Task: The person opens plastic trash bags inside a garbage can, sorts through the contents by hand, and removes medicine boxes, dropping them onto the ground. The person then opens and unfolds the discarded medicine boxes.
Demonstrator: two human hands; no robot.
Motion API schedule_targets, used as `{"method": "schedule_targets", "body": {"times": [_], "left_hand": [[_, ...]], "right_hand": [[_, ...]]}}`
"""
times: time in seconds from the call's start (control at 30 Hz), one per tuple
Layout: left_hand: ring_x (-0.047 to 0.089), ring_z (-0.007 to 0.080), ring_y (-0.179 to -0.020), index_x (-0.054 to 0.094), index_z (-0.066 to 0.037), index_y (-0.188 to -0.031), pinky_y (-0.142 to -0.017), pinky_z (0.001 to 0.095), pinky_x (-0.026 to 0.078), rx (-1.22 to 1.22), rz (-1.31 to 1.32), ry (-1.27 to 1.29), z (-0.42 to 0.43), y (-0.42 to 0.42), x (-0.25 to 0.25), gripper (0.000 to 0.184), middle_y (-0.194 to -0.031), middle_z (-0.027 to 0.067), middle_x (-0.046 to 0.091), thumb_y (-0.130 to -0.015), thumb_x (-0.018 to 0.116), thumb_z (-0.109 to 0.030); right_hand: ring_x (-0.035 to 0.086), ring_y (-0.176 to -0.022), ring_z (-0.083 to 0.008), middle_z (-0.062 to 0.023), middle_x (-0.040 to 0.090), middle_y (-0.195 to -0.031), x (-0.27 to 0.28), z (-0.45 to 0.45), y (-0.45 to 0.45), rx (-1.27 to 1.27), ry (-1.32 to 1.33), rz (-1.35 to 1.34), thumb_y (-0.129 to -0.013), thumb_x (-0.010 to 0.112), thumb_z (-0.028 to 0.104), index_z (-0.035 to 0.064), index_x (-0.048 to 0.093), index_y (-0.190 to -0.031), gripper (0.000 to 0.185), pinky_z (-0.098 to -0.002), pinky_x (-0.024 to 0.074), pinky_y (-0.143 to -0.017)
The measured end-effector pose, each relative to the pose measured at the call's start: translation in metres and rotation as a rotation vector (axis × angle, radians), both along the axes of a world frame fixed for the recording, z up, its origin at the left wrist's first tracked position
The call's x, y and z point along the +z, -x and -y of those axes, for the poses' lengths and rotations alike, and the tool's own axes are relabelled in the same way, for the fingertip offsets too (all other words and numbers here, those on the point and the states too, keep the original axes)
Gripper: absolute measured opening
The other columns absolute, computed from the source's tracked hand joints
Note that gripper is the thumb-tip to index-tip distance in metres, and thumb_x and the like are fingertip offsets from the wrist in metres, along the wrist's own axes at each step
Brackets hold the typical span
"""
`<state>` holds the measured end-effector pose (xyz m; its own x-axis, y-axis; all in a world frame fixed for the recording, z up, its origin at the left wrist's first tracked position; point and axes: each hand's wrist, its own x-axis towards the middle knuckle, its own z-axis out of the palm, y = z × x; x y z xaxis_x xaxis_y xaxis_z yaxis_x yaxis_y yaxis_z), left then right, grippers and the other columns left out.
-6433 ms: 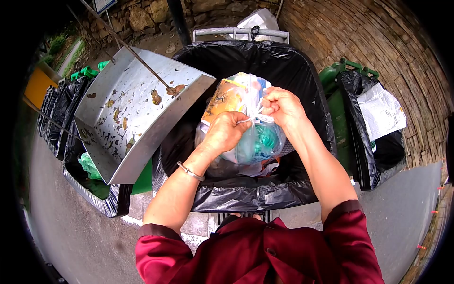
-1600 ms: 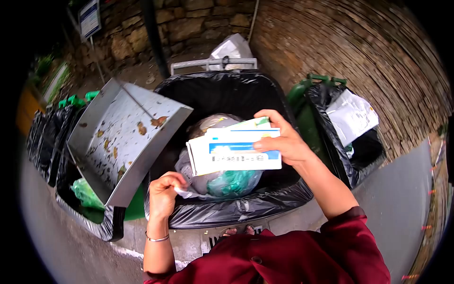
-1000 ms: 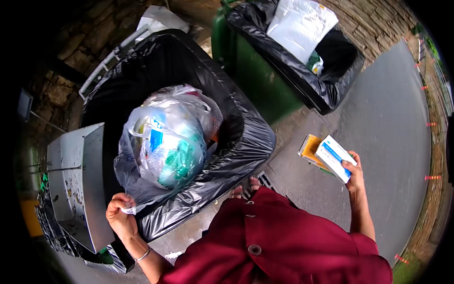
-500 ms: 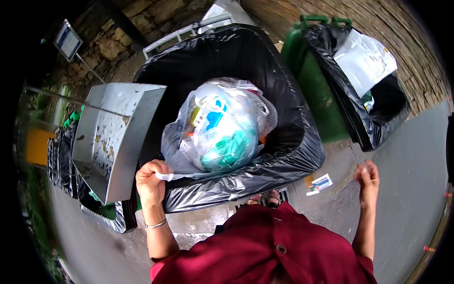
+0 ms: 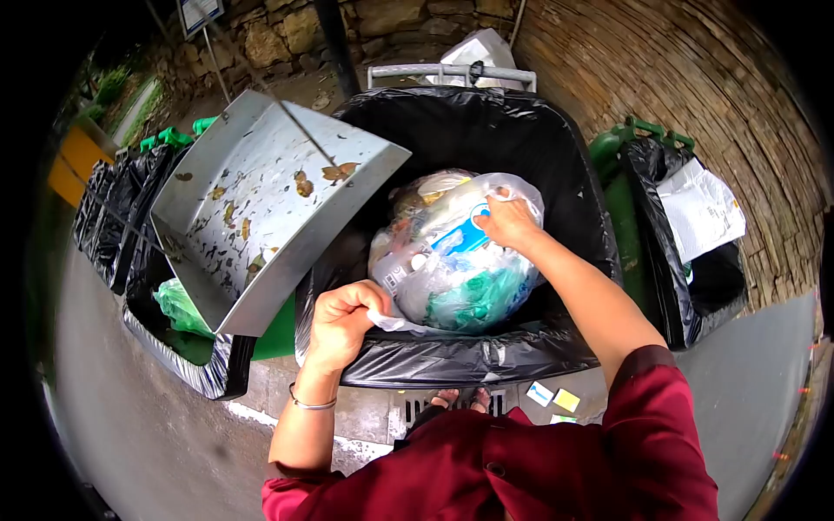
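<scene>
A translucent plastic bag [image 5: 469, 286] of mixed rubbish, with green plastic and a blue-and-white packet showing through, lies in the large bin lined with black plastic [image 5: 469, 360]. My left hand [image 5: 341, 321] pinches the bag's edge at the bin's front left. At the bag's upper right, my right hand [image 5: 508, 219] reaches into the opening; its thumb and some fingers show against the blue-and-white packet, fingertips partly hidden, so its grip is unclear. Small flat boxes, one white and blue [image 5: 539, 393] and one yellow [image 5: 566, 399], lie on the ground by my feet.
A metal dustpan [image 5: 278, 200] holding dry leaves rests over the left bins, where a green bag [image 5: 181, 306] shows. At the right stands a green bin [image 5: 627, 208] with a white sack [image 5: 699, 208]. Behind are a metal rail [image 5: 452, 69] and a stone wall [image 5: 391, 33].
My right hand has let go of the boxes, which now lie on the ground, and has moved back left to the bag. My left hand keeps hold of the bag's edge. The view has turned.
</scene>
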<state>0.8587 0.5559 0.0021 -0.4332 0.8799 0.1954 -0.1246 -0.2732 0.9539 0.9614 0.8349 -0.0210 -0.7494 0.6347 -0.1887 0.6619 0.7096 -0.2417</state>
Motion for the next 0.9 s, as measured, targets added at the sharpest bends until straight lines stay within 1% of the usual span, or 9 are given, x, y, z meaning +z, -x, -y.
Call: {"method": "schedule_targets", "body": {"times": [0.13, 0.23, 0.3, 0.33, 0.43, 0.57, 0.77, 0.83, 0.9], "left_hand": [[0.049, 0.0150, -0.065, 0.054, 0.001, -0.067, -0.062, 0.0260, 0.041, 0.006, -0.002, -0.006, 0.000, 0.000, -0.002, 0.014, -0.072, 0.0090, 0.055, -0.069, 0.052, 0.014], [0.049, 0.0144, -0.065, 0.054, 0.001, -0.067, -0.063, 0.0254, 0.041, 0.023, -0.002, 0.014, -0.003, 0.000, 0.001, 0.015, -0.072, 0.0087, 0.056, -0.070, 0.050, 0.015], [0.050, 0.0142, -0.066, 0.054, 0.000, -0.067, -0.063, 0.0254, 0.041, 0.015, 0.001, 0.027, -0.004, 0.000, 0.001, 0.016, -0.072, 0.0083, 0.056, -0.070, 0.049, 0.015], [0.050, 0.0142, -0.066, 0.054, 0.000, -0.067, -0.063, 0.0254, 0.041, 0.022, 0.002, 0.022, -0.004, 0.000, 0.000, 0.016, -0.072, 0.0083, 0.056, -0.070, 0.049, 0.015], [0.050, 0.0140, -0.066, 0.054, 0.000, -0.067, -0.063, 0.0251, 0.040, 0.032, -0.002, 0.042, -0.002, 0.001, 0.000, 0.017, -0.071, 0.0080, 0.056, -0.069, 0.048, 0.015], [0.050, 0.0116, -0.068, 0.054, 0.000, -0.067, -0.065, 0.0236, 0.041, 0.030, -0.020, 0.061, 0.000, 0.000, 0.001, 0.018, -0.072, 0.0053, 0.057, -0.070, 0.046, 0.015], [0.050, 0.0096, -0.070, 0.054, 0.001, -0.068, -0.066, 0.0225, 0.041, 0.026, -0.059, 0.090, 0.000, -0.002, 0.003, 0.018, -0.072, 0.0029, 0.058, -0.070, 0.044, 0.015], [0.050, 0.0096, -0.070, 0.054, 0.001, -0.067, -0.066, 0.0225, 0.041, 0.016, -0.051, 0.094, -0.002, -0.002, 0.004, 0.017, -0.072, 0.0029, 0.057, -0.070, 0.044, 0.015], [0.050, 0.0103, -0.069, 0.053, 0.001, -0.067, -0.066, 0.0226, 0.041, 0.021, -0.070, 0.093, -0.002, -0.003, 0.005, 0.018, -0.072, 0.0035, 0.057, -0.069, 0.043, 0.016]], "right_hand": [[0.055, -0.106, -0.0365, -0.0258, 0.055, -0.115, -0.008, -0.007, 0.004, -0.033, 0.126, -0.107, -0.075, 0.065, 0.039, -0.0039, 0.052, -0.116, 0.061, -0.0386, 0.0422, -0.092], [0.063, -0.087, -0.0291, -0.0205, 0.063, -0.095, -0.028, -0.008, 0.000, -0.136, 0.140, -0.353, -0.072, 0.072, 0.031, -0.0040, 0.056, -0.106, 0.051, -0.0357, 0.0492, -0.074], [0.060, -0.060, -0.0191, -0.0128, 0.062, -0.073, -0.029, -0.005, 0.001, -0.420, 0.767, -0.391, -0.069, 0.077, 0.019, -0.0016, 0.059, -0.093, 0.037, -0.0292, 0.0458, -0.052], [0.053, -0.050, -0.0151, -0.0106, 0.059, -0.063, -0.028, -0.006, 0.000, -0.410, 0.835, -0.432, -0.066, 0.079, 0.018, -0.0033, 0.059, -0.075, 0.030, -0.0273, 0.0392, -0.043], [0.052, -0.048, -0.0146, -0.0084, 0.056, -0.058, 0.011, 0.009, -0.029, -0.469, 1.028, -0.487, -0.071, 0.074, 0.016, -0.0017, 0.058, -0.074, 0.024, -0.0276, 0.0390, -0.043], [0.050, -0.045, -0.0135, -0.0086, 0.059, -0.068, 0.086, 0.038, -0.109, -0.454, 1.384, -0.653, -0.075, 0.066, 0.007, -0.0038, 0.056, -0.096, 0.026, -0.0265, 0.0373, -0.039], [0.058, -0.059, -0.0135, -0.0100, 0.063, -0.079, 0.127, 0.005, -0.262, -0.294, 1.155, -0.436, -0.069, 0.073, 0.016, -0.0056, 0.049, -0.118, 0.058, -0.0262, 0.0477, -0.052], [0.058, -0.062, -0.0160, -0.0118, 0.062, -0.078, 0.156, 0.010, -0.270, -0.235, 0.522, 0.052, -0.069, 0.075, 0.023, -0.0064, 0.050, -0.118, 0.062, -0.0280, 0.0485, -0.056], [0.059, -0.069, -0.0192, -0.0140, 0.061, -0.079, 0.173, 0.038, -0.234, -0.076, 0.066, -0.026, -0.073, 0.073, 0.021, -0.0035, 0.057, -0.112, 0.049, -0.0314, 0.0488, -0.064]]}}
